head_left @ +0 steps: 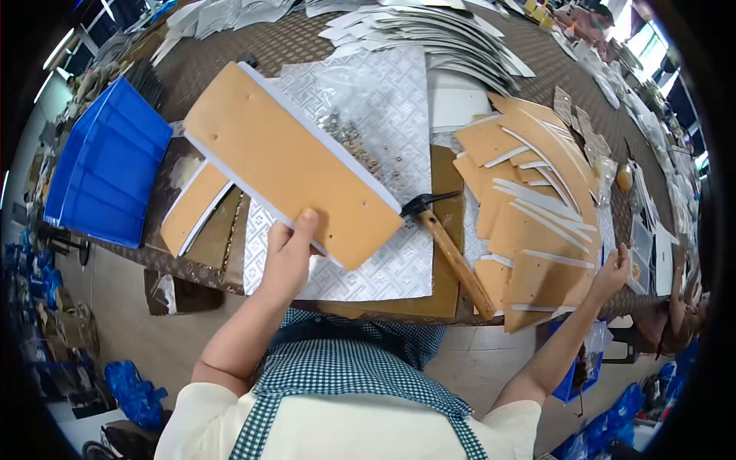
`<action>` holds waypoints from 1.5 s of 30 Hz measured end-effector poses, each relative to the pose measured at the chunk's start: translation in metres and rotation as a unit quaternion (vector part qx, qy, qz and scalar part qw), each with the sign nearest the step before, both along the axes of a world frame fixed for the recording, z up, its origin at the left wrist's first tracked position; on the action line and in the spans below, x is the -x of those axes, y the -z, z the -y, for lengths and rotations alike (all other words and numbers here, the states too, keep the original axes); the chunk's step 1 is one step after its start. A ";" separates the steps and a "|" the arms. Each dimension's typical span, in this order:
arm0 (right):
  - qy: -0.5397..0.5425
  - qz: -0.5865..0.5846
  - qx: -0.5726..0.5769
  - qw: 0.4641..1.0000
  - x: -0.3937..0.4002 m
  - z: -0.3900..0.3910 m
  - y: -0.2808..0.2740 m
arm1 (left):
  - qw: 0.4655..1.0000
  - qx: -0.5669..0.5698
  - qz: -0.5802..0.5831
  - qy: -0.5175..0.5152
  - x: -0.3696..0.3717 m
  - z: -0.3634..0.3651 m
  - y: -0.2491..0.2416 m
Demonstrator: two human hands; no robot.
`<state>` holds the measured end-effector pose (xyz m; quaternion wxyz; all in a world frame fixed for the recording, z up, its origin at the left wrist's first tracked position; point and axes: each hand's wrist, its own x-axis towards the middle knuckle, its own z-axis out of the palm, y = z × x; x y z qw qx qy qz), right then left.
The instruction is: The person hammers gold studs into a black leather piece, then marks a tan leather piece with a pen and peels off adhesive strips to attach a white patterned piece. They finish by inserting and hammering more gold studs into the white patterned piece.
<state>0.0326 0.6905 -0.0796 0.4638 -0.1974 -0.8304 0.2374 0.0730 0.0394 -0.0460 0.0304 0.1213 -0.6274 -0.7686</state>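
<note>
My left hand (pixel 291 249) is closed on the lower edge of a tan panel (pixel 287 165), thumb on its face. The panel has white edges and a few small holes, and is held tilted above a white patterned sheet (pixel 368 280). My right hand (pixel 612 272) is out at the right, beside a spread pile of similar tan panels (pixel 540 222). Its fingers are curled together; whatever they hold, if anything, is too small to make out. A hammer (pixel 456 261) with a wooden handle lies between the sheet and the pile, its head near the held panel's corner.
Small metal pieces (pixel 349 142) lie scattered on the patterned sheet. A blue bin (pixel 111 165) stands at the left, near another tan panel (pixel 195 207). White sheets (pixel 429 38) are stacked at the back. At the far right, a person (pixel 678 310) sits near a compartment box (pixel 640 249).
</note>
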 end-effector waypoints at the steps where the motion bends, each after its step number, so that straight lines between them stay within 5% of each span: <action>1: -0.050 -0.051 0.074 0.995 -0.009 0.055 -0.018 | 1.000 -0.011 -0.014 0.015 0.002 -0.002 0.000; 6: -0.298 -0.048 0.282 0.910 -0.056 0.254 -0.046 | 0.998 -0.030 -0.020 0.045 0.003 -0.016 0.000; 9: -0.457 0.048 0.390 0.798 -0.064 0.338 -0.045 | 0.997 -0.025 -0.045 0.059 0.001 -0.019 0.000; 11: -0.551 0.062 0.492 0.671 -0.056 0.380 -0.044 | 0.995 -0.012 -0.073 0.064 -0.002 -0.023 -0.011; 14: -0.603 0.045 0.579 0.547 -0.048 0.419 -0.040 | 0.987 0.014 -0.122 0.103 -0.008 -0.020 -0.021; 18: -0.585 0.062 0.669 0.454 -0.049 0.430 -0.039 | 0.984 0.002 -0.111 0.136 -0.014 -0.008 -0.022; 24: -0.575 0.095 0.681 0.443 -0.053 0.435 -0.037 | 0.983 -0.025 -0.079 0.166 -0.016 0.005 -0.012; 30: -0.567 0.085 0.659 0.486 -0.056 0.436 -0.035 | 0.982 -0.029 -0.074 0.169 -0.012 0.004 -0.008; 33: -0.554 0.085 0.633 0.535 -0.058 0.439 -0.039 | 0.983 -0.045 -0.058 0.169 -0.014 0.003 -0.007; 37: -0.502 0.142 0.440 0.731 -0.067 0.429 -0.038 | 0.985 -0.057 -0.053 0.157 -0.014 0.004 -0.007; 41: -0.493 0.135 0.270 0.816 -0.071 0.412 -0.029 | 0.990 -0.071 -0.063 0.104 -0.013 0.003 -0.009; 45: -0.541 0.102 0.375 0.746 -0.073 0.426 -0.035 | 0.992 -0.077 -0.065 0.071 -0.011 -0.002 -0.010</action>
